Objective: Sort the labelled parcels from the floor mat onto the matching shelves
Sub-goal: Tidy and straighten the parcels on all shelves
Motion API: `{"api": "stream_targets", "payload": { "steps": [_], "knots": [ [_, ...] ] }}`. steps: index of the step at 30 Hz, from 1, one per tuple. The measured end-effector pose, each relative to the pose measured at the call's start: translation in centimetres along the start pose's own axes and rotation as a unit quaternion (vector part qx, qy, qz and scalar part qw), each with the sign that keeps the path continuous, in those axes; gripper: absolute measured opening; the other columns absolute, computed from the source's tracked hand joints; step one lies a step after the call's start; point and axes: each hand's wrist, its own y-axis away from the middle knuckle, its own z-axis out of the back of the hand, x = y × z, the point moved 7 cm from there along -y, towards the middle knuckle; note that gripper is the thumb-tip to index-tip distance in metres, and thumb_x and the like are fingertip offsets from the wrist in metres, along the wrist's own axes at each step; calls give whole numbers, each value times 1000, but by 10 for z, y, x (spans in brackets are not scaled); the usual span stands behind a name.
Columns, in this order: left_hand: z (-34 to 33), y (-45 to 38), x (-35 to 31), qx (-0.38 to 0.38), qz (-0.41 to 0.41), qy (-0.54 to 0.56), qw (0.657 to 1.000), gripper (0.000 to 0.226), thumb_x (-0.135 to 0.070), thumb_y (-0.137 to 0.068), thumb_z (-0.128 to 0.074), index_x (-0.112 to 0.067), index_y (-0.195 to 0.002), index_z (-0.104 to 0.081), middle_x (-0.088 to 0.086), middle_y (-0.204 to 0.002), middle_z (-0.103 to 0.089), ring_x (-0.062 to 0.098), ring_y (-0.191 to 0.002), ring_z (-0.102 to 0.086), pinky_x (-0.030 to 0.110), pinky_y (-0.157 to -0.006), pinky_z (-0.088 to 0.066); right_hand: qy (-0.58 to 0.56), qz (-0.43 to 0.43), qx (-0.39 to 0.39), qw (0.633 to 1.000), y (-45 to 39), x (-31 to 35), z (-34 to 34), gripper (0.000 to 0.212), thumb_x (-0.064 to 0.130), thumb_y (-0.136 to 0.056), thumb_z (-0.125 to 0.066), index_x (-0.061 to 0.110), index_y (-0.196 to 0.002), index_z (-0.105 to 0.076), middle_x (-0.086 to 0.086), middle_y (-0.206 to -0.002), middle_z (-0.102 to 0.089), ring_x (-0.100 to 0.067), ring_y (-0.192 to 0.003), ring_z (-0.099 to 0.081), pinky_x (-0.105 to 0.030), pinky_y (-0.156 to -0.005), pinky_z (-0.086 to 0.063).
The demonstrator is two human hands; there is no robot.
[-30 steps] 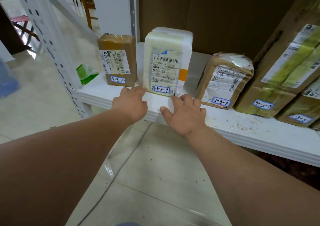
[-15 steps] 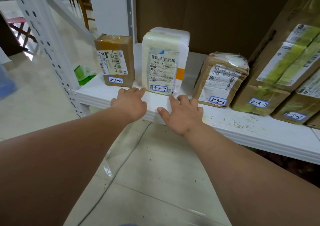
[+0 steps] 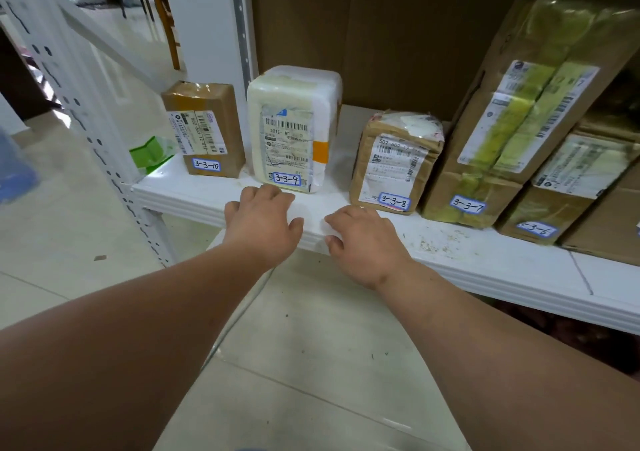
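Note:
A white foam parcel (image 3: 292, 128) labelled 3-3-9 stands upright on the white shelf (image 3: 485, 260). Left of it stands a small brown box (image 3: 204, 128) marked 3-3-10. To its right are a taped brown parcel (image 3: 394, 163) marked 3-3-8, a tall leaning box (image 3: 526, 111) marked 3-3-7 and a box (image 3: 568, 187) marked 3-3-6. My left hand (image 3: 261, 223) rests on the shelf's front edge just below the foam parcel, holding nothing. My right hand (image 3: 363, 242) lies on the edge beside it, fingers spread, apart from the parcels.
A white perforated upright (image 3: 86, 104) of the rack stands at the left. A green packet (image 3: 150, 154) lies behind it at the shelf's left end. Brown cardboard (image 3: 381, 28) backs the shelf. Pale tiled floor (image 3: 294, 364) lies below.
Both hands have drawn back a little from the foam parcel's base to the shelf's front edge. The parcel stays standing where it was.

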Motion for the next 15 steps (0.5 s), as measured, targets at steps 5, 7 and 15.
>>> {"api": "stream_targets", "payload": {
  "steps": [5,7,15],
  "knots": [
    [33,21,-32,34,15,-19,999,53,-51,-96,-44,-29,-144,-42,-3,-150,-38,24,-136,-29,43,-108,-24,23,18,63,998,29,-11,34,41,33,-100,-40,23,-139,-48,-1,-144,-45,-26,-132,-37,-40,-106,-32],
    [54,29,-50,53,13,-25,998,54,-52,-96,-44,-30,-145,-41,-4,-150,-38,23,-137,-29,43,-109,-24,28,24,85,996,40,-12,56,40,34,-101,-39,22,-137,-49,-1,-143,-46,-26,-132,-37,-40,-106,-32],
    [178,53,-117,109,-40,-65,991,57,-54,-96,-42,-32,-148,-34,-6,-153,-34,21,-141,-25,43,-112,-23,19,-12,163,986,92,-8,180,42,41,-101,-37,21,-135,-49,-3,-141,-45,-26,-132,-36,-41,-107,-29]
  ]
}}
